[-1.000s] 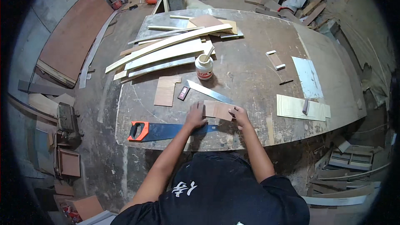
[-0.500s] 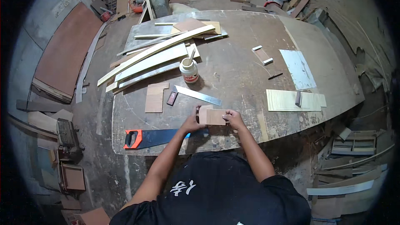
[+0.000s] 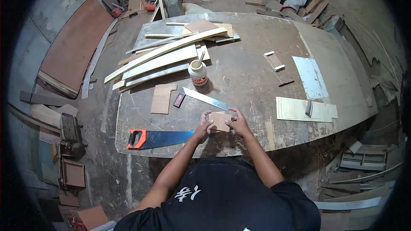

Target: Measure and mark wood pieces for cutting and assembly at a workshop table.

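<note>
My left hand and my right hand grip small square plywood pieces, one overlapping the other, with thumbs on the face and fingers round the sides, near the worktable's front edge. Just beyond them lies the silver blade of a try square, its dark red stock at the left end. A handsaw with an orange-and-black handle lies left of my hands, its tip partly behind my left forearm. A notched plywood piece rests to the upper left, beside the square.
An open white jar with a stick stands before a pile of pale strips. To the right lie a pale board with a small block, a white sheet and a small framed piece. Scrap boards surround the worktable.
My hands have closed in round the plywood pieces, which now overlap almost fully instead of lying spread sideways. My right hand's fingers have shifted up along the pieces' far side.
</note>
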Demonstrator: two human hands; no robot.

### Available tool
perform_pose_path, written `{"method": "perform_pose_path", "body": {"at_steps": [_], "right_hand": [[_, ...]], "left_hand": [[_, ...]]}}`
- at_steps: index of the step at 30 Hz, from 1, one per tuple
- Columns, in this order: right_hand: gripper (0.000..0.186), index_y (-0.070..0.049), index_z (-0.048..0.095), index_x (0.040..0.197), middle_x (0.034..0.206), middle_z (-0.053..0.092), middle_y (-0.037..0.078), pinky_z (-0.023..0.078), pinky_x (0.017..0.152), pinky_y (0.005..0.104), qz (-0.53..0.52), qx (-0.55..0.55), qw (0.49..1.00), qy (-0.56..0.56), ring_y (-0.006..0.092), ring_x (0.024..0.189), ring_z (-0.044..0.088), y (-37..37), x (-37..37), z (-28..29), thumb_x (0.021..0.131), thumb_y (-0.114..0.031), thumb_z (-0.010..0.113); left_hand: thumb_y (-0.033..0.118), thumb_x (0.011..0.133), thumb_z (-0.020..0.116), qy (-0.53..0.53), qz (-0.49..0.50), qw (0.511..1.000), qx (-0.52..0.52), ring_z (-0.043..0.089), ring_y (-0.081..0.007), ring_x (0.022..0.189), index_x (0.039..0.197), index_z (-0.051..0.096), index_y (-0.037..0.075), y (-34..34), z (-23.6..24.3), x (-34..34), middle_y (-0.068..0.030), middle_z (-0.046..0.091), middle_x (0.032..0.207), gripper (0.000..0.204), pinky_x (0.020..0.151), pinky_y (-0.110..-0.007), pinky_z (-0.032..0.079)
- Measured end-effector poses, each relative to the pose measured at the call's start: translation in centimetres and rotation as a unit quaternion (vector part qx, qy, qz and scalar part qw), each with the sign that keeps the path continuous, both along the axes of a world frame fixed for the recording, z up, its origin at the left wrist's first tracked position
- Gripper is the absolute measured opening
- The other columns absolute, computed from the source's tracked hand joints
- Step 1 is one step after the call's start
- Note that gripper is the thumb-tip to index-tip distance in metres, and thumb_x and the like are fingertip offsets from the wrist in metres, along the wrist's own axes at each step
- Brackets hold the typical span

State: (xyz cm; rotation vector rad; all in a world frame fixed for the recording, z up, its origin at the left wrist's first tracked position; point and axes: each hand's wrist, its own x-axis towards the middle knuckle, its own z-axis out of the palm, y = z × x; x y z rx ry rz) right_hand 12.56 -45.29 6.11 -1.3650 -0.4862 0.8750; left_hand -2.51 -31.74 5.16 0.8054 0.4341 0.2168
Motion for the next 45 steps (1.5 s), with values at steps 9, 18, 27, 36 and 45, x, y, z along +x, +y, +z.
{"method": "perform_pose_path", "body": {"at_steps": [9,18,27,36,45], "right_hand": [[0.028,-0.003,0.054,0.091,0.086,0.059,0.004,0.053,0.061,0.026,0.041,-0.009,0.998,-0.041,0.0102,0.074,0.058,-0.6,-1.3,3.5,0.073,-0.007,0.076],[0.026,-0.006,0.054,0.064,0.064,0.055,-0.002,0.046,0.056,0.0217,-0.057,-0.047,0.989,-0.126,0.0047,0.06,0.049,-1.2,-2.5,2.8,0.076,-0.012,0.076],[0.041,-0.008,0.061,0.094,0.102,0.058,0.013,0.048,0.073,0.0382,-0.002,-0.136,0.904,-0.405,0.0279,0.091,0.058,-1.8,-3.8,6.4,0.063,-0.025,0.08],[0.111,-0.015,0.029,0.141,0.144,0.024,0.025,0.028,0.104,0.0526,0.029,-0.108,0.788,-0.606,0.0461,0.127,0.029,-1.1,-4.0,9.9,0.049,-0.036,0.086],[0.108,-0.013,0.028,0.14,0.145,0.024,0.022,0.028,0.105,0.0533,0.049,-0.096,0.774,-0.624,0.0438,0.131,0.028,-0.7,-4.0,10.7,0.051,-0.037,0.084]], "left_hand": [[0.04,0.089,0.051,0.052,-0.04,0.995,-0.081,0.061,-0.0241,0.097,0.132,0.042,0.013,1.0,-0.1,-0.1,-0.0102,0.058,0.114,0.052,0.082,-0.043,0.051],[0.049,0.088,0.045,-0.128,-0.058,0.971,-0.194,0.05,-0.0337,0.12,0.138,0.036,0.004,0.4,2.5,0.7,-0.0183,0.048,0.133,0.068,0.102,-0.047,0.039],[0.033,0.086,0.062,-0.048,-0.085,0.995,-0.027,0.055,-0.0253,0.113,0.133,0.041,0.004,-0.5,6.3,1.1,-0.0122,0.054,0.124,0.06,0.093,-0.04,0.047],[0.024,0.079,0.072,0.014,-0.158,0.978,0.135,0.055,-0.0214,0.108,0.131,0.042,0.005,-0.6,8.5,1.0,-0.0092,0.053,0.121,0.063,0.09,-0.036,0.049],[0.019,0.083,0.068,0.045,-0.159,0.977,0.134,0.054,-0.0203,0.108,0.129,0.044,0.002,-1.3,9.3,0.6,-0.0095,0.054,0.119,0.055,0.091,-0.034,0.047]]}}
